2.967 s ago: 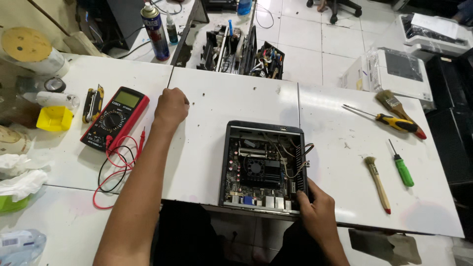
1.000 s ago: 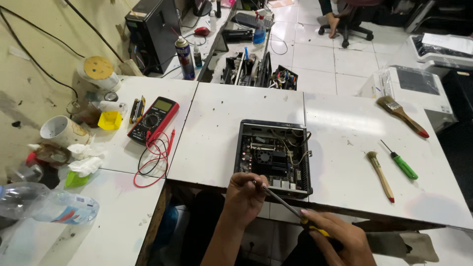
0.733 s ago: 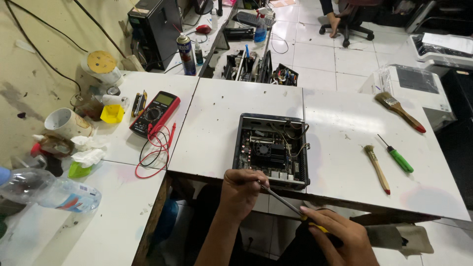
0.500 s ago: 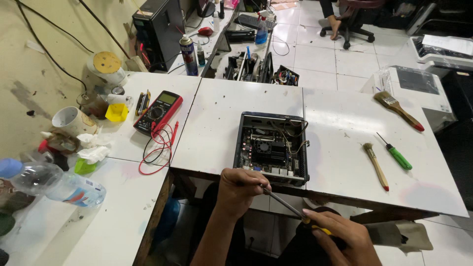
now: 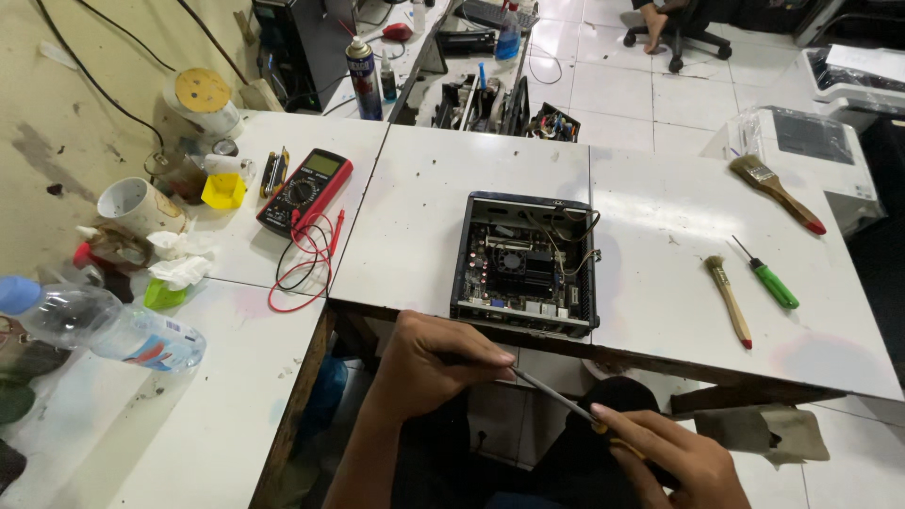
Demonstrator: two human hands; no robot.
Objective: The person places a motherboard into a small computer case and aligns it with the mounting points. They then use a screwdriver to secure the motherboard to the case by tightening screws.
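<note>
Screwdriver [image 5: 566,407]: handle gripped in right hand [image 5: 674,462], tip pinched by left hand [image 5: 429,363]. Best kept steady before reaching open computer case [image 5: 525,264].

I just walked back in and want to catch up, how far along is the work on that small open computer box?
Done: the small black computer case lies lidless on the white table, its board and fan exposed. In hand: the left hand pinches the metal shaft of a yellow-handled screwdriver while the right hand grips its handle, below the table edge. Left: the screwdriver tip is not at the case; no cover is seen.
</note>
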